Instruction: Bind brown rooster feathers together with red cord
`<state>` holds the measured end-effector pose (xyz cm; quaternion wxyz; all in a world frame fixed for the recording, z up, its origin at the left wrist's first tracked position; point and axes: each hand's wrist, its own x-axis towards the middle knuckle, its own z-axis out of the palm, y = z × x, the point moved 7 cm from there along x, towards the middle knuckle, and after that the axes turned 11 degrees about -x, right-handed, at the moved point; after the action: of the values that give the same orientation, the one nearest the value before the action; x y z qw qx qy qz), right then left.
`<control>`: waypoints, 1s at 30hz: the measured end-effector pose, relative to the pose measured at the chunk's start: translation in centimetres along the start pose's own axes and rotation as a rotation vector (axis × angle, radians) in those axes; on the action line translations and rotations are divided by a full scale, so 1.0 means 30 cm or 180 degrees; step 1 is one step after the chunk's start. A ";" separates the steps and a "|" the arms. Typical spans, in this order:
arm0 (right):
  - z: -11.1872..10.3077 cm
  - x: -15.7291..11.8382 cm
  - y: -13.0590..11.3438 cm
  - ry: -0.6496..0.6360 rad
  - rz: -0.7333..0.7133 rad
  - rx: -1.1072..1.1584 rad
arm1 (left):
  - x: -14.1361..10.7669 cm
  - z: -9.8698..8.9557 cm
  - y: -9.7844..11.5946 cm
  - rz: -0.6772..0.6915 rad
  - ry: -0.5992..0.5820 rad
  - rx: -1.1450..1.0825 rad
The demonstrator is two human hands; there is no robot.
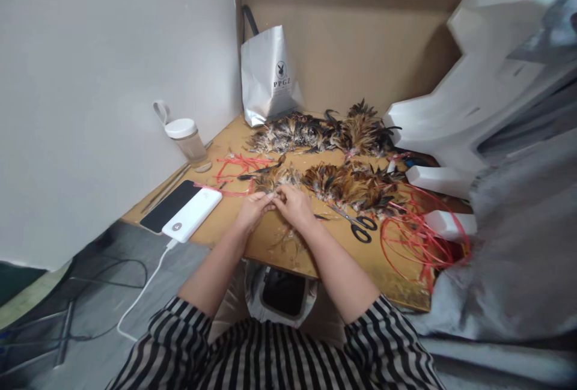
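Left hand (253,208) and right hand (295,202) meet, fingers narrow, probably for fine control; cannot tell what is pinched. Feather bunch (280,175) at twelve o'clock; scissors (354,221) near four o'clock, within easy reach.

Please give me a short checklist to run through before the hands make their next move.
1. Left hand and right hand both in view: ok, close together at the feathers.
2. Hold between the fingertips: cannot tell, too small to make out.
3. Scissors uncovered at the handles: ok, right of the hands.
4. Red string at the right untangled: not ok, it lies in messy loops.
5. Lid on the cup: ok.
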<state>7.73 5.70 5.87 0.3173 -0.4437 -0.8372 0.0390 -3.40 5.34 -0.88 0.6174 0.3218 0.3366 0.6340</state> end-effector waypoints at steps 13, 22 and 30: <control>0.045 0.007 0.085 0.0133 0.0878 0.1369 | -0.006 0.009 0.028 0.0418 0.0040 0.1033; 0.076 0.008 0.195 0.0330 0.1832 0.2605 | -0.003 -0.040 0.052 0.0441 0.0453 -0.0070; 0.055 0.018 0.244 0.0415 0.1841 0.2589 | 0.015 -0.087 0.050 0.0252 0.0584 -0.1367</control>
<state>11.84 10.89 2.28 0.4925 -0.4995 -0.5753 0.4206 -6.43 5.71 -1.13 0.6132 0.1371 0.2357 0.7414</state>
